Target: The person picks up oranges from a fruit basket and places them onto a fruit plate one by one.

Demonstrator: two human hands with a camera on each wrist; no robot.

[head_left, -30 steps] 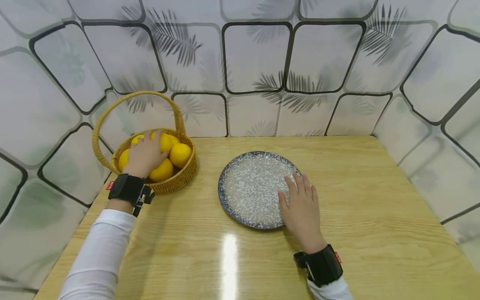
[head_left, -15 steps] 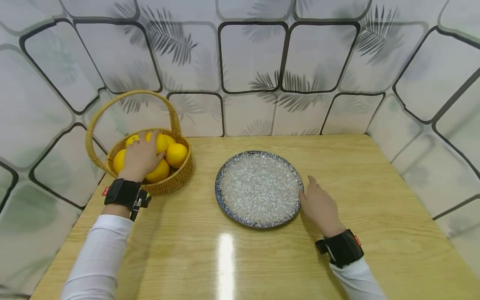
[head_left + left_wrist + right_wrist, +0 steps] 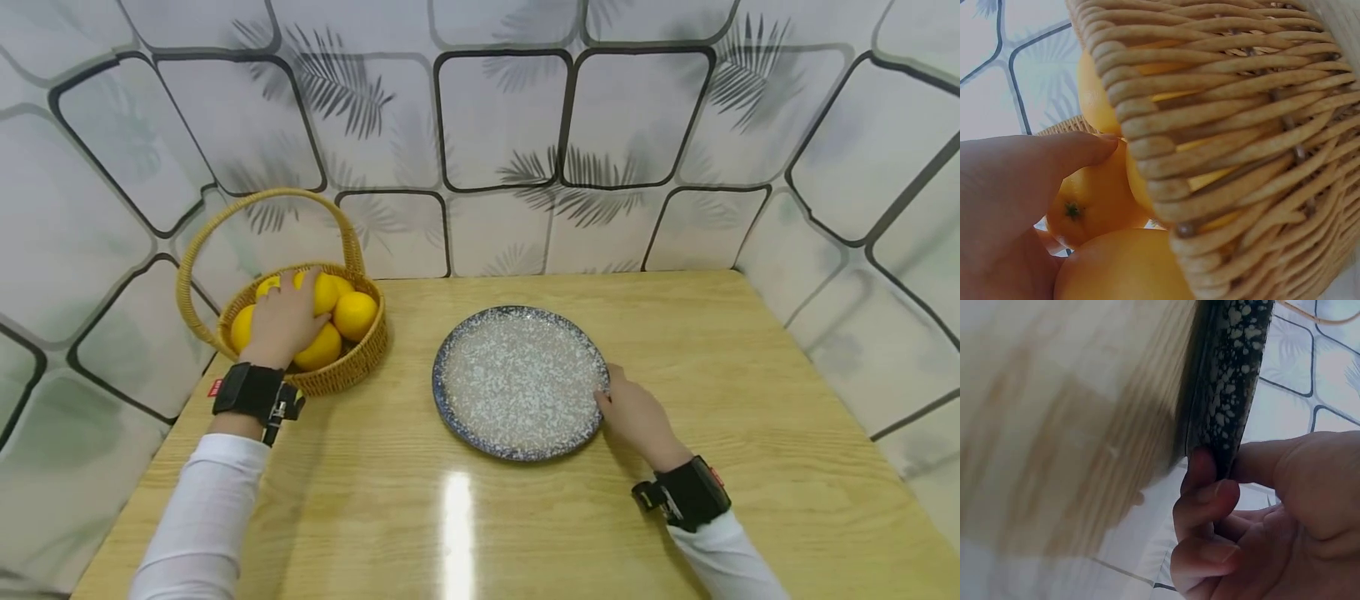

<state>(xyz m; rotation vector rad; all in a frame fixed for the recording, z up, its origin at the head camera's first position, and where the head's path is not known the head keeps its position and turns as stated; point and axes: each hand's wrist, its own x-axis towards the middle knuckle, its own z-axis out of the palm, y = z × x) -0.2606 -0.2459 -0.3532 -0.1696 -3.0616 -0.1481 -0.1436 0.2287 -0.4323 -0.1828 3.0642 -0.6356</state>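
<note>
In the head view, a wicker basket (image 3: 341,373) with a tall arched handle stands at the left, holding several oranges (image 3: 355,316). My left hand (image 3: 283,325) reaches into it from above. The left wrist view shows its thumb and fingers around an orange (image 3: 1094,209) with a green stem end; the fingertips are mostly hidden. A round speckled grey plate (image 3: 521,383) with a dark blue rim lies mid-table. My right hand (image 3: 641,421) pinches its right rim, thumb on top and curled fingers beneath, as the right wrist view shows at the plate's edge (image 3: 1232,381).
The wooden table (image 3: 360,500) reaches back to a patterned wall (image 3: 502,117) of pale tile shapes and leaf prints, which also runs along both sides. The basket is near the table's left edge.
My right hand has moved from over the plate's right part to its right rim and now pinches it. The left hand stays in the basket. The head view has shifted slightly.
</note>
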